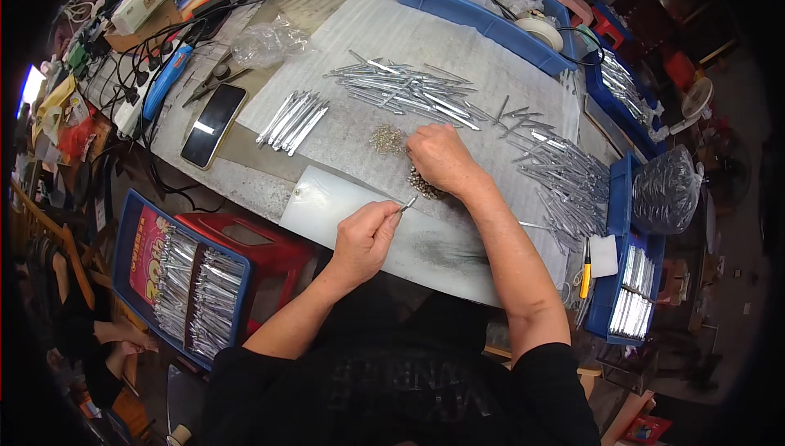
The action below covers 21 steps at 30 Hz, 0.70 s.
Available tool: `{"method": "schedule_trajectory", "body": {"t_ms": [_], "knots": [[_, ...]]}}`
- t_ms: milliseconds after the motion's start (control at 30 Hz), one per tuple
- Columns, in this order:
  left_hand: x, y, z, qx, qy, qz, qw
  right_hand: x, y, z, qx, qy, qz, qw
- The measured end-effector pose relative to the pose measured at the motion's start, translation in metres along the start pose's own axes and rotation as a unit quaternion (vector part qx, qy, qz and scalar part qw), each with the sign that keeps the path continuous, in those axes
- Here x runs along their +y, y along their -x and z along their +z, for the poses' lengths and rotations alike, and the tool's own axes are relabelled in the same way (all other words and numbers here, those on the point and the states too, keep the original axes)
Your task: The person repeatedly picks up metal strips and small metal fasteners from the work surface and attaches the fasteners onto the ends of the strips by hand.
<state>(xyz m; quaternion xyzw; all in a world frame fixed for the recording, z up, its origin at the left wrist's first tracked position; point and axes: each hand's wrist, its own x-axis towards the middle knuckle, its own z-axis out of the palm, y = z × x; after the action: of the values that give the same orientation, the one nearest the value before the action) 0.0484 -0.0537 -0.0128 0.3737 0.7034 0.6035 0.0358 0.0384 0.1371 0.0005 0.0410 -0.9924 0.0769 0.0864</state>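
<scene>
Near the front of the table, my left hand [364,242] is closed in a pinch on a slim silver metal piece [407,204], whose tip sticks out toward the right. My right hand [441,156] reaches down at a pile of small shiny metal parts [423,185], its fingers bent together. Whatever those fingertips hold is hidden. Just left of them lies a paler pile of tiny brass-coloured parts [388,139]. Long thin silver metal strips form a heap [409,88] beyond my hands, a neat row [292,122] at the left and a bigger heap [564,176] at the right.
A smooth white board [327,201] lies along the front edge. Left are a phone [214,125], clear plastic bag [266,44] and cables. Blue bins [491,25] stand behind and right. A blue tray of strips [184,348] sits by a red stool [270,242]. Another person's hands [127,336] show lower left.
</scene>
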Motion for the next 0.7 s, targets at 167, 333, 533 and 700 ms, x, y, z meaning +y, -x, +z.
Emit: {"method": "schedule_trajectory", "body": {"t_ms": [167,333,533,700], "knots": [[0.0,0.0,0.0,-0.001,0.001,0.005,1.0,-0.002,0.001,0.0,0.004,0.038,-0.001,0.999],[0.004,0.001,-0.001,0.006,0.015,-0.026,1.0,-0.007,0.013,-0.007,0.054,-0.066,0.052,0.995],[0.002,0.001,0.001,0.024,0.045,-0.039,0.998,-0.032,0.045,-0.018,0.124,-0.324,0.118,0.93],[0.007,-0.001,0.005,0.026,0.004,0.009,1.0,-0.05,0.076,-0.018,0.106,-0.47,0.212,0.85]]}}
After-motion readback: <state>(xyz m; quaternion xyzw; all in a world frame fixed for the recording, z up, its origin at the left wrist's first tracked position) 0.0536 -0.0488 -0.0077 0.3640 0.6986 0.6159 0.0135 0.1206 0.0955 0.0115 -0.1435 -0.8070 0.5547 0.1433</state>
